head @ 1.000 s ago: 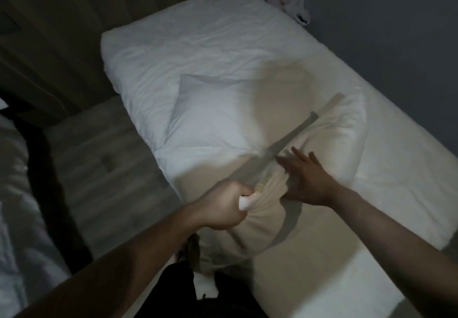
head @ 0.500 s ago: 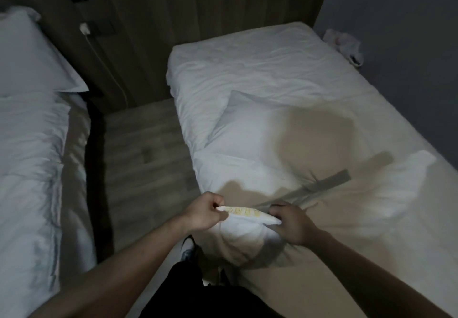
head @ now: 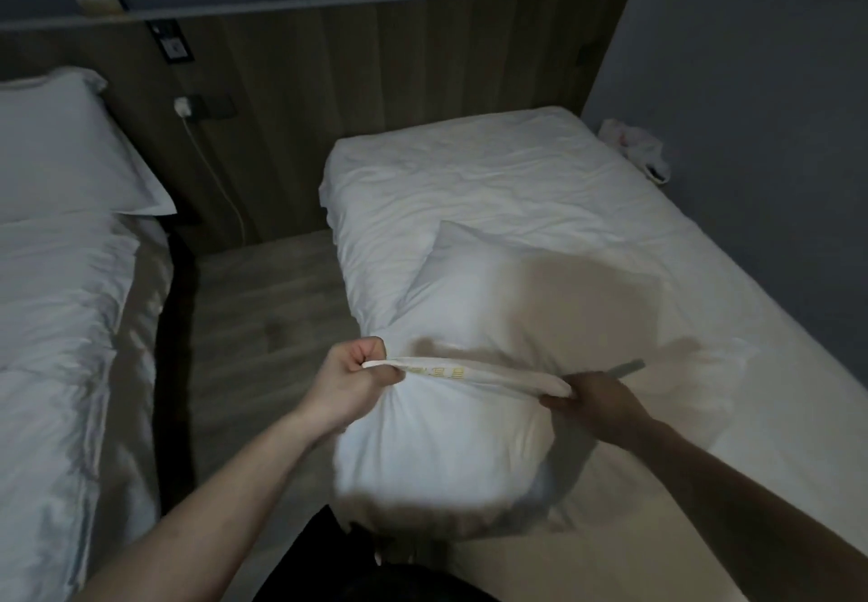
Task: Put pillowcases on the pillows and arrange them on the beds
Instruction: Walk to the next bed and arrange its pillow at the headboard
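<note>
A: Where is the plump white pillow in its cotton pillowcase (head: 446, 442) sitting right now?

B: It is hanging against the near edge of the right-hand bed with the rumpled white sheet (head: 516, 188), held up by its open hem. The left hand (head: 350, 378) is clenching one end of that hem, and the right hand (head: 594, 402) is pinching the other end.

A: So which way is it running from the fingers?

B: The hem is stretching straight across between the two fists, and the pillow's bulk is drooping below them, toward the person. Both hands are equally close, so I judge the next shake or lift needs them working together.

A: And beyond it?

B: A second flat white pillow (head: 516, 291) is lying on the sheet just behind the hem. A wood-panelled headboard wall (head: 375, 108) is backing both beds, and the left-hand bed with a white duvet (head: 51, 319) is already carrying a cased white pillow (head: 61, 150). A strip of grey wood floor (head: 263, 310) is separating the beds.
</note>
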